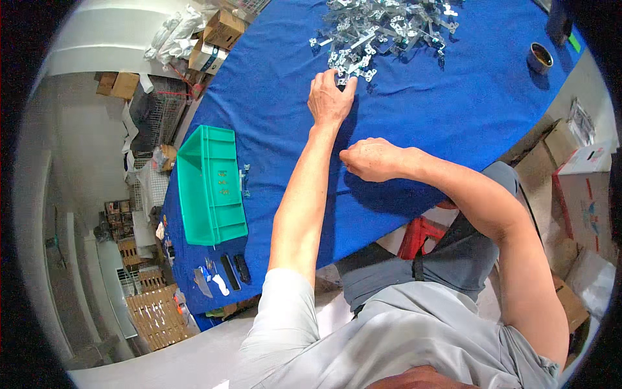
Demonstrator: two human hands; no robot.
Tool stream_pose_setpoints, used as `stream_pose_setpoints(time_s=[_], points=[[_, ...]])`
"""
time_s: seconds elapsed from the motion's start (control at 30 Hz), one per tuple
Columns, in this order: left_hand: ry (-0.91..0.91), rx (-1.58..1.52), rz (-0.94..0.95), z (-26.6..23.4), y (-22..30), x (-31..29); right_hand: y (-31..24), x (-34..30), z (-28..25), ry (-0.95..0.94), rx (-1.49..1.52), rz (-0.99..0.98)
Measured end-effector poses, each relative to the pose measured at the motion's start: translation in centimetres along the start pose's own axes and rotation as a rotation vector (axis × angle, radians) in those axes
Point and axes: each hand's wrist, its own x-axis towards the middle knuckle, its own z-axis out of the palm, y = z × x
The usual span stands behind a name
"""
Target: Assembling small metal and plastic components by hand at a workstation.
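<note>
A heap of small silvery metal brackets (389,29) lies at the far side of the blue cloth. My left hand (329,100) reaches to its near edge, thumb and fingers apart around the closest pieces. Whether the fingertips touch a bracket is hard to see. Nearer to me, my right hand (372,160) is low over the cloth with its fingers curled closed. Anything inside that hand is hidden. To the left, a green plastic bin (210,185) rests on its side, and one loose bracket (245,180) lies beside it.
The blue cloth (278,97) covers the table. A small round cup (540,59) stands near the far right edge. Tools and dark oblong objects (234,271) lie at the left near corner. Cardboard boxes (586,201) stand on the floor to the right.
</note>
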Motion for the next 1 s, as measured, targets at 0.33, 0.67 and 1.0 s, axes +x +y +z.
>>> stream_pose_setpoints(time_s=[0.33, 0.67, 1.0], points=[[-0.039, 0.013, -0.074, 1.4, 0.4, 2.1, -0.6, 0.3, -0.3, -0.02, -0.038, -0.004], [0.0, -0.035, -0.057, 2.0, -0.1, 2.1, -0.4, 0.2, 0.0, 0.007, -0.044, -0.031], [0.216, 0.033, 0.259, 0.7, -0.3, 2.3, -0.6, 0.1, -0.2, 0.003, -0.036, -0.022]])
